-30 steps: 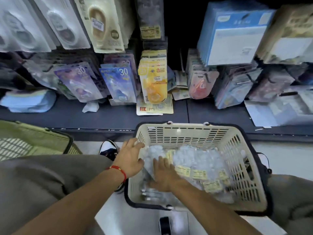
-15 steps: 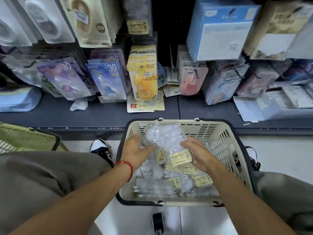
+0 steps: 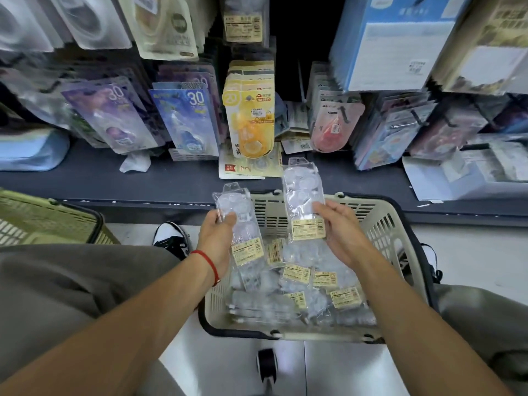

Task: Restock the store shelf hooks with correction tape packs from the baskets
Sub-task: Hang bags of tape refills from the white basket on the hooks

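Note:
A cream basket (image 3: pixel 394 224) sits on the floor between my knees, holding several clear correction tape packs (image 3: pixel 314 292) with yellow labels. My left hand (image 3: pixel 217 238) grips one clear pack (image 3: pixel 240 224) upright above the basket's left side. My right hand (image 3: pixel 340 232) holds a second clear pack (image 3: pixel 304 201) upright, its top reaching over the shelf edge. Shelf hooks ahead carry hanging packs: purple (image 3: pixel 114 115), blue (image 3: pixel 185 121), yellow (image 3: pixel 251 115) and pink (image 3: pixel 334 127).
A dark shelf ledge (image 3: pixel 85 178) runs across in front of the basket, with loose cards lying on it. A green basket (image 3: pixel 43 221) stands at the left. Blue and white boxes (image 3: pixel 394 41) hang at upper right. My shoe (image 3: pixel 171 238) is beside the cream basket.
Both hands have risen out of the basket. The clump of packs held between them half a second ago is split, one pack in each hand, lifted toward the shelf.

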Demonstrator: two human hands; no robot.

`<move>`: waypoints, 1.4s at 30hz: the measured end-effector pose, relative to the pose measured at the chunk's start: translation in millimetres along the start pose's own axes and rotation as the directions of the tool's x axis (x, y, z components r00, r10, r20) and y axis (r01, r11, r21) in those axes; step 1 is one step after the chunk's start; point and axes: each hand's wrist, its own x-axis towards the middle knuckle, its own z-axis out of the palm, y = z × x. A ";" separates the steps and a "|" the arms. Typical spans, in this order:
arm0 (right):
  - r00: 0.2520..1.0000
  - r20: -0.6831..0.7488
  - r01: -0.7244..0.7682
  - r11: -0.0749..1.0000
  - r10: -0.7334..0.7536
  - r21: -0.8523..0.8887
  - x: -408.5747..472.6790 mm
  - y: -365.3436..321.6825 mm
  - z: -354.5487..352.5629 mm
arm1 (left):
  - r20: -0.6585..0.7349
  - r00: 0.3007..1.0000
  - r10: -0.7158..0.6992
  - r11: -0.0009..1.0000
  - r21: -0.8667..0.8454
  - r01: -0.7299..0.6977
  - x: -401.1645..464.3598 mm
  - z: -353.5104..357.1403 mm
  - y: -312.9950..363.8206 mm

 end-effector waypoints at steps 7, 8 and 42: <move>1.000 0.027 -0.002 0.898 0.016 -0.441 2.6 35.9 50.3 | 0.126 0.992 0.012 0.998 0.056 -0.019 -7.0 9.0 -7.4; 0.998 -0.068 -0.041 0.869 0.008 -0.493 6.0 42.4 47.5 | 0.087 0.996 0.013 0.998 0.059 -0.018 -6.1 7.1 -8.7; 0.960 -0.255 -0.159 0.527 -0.114 -0.835 22.5 35.3 -1.6 | 0.255 0.964 -0.078 0.984 0.178 0.033 -7.0 -6.0 -9.0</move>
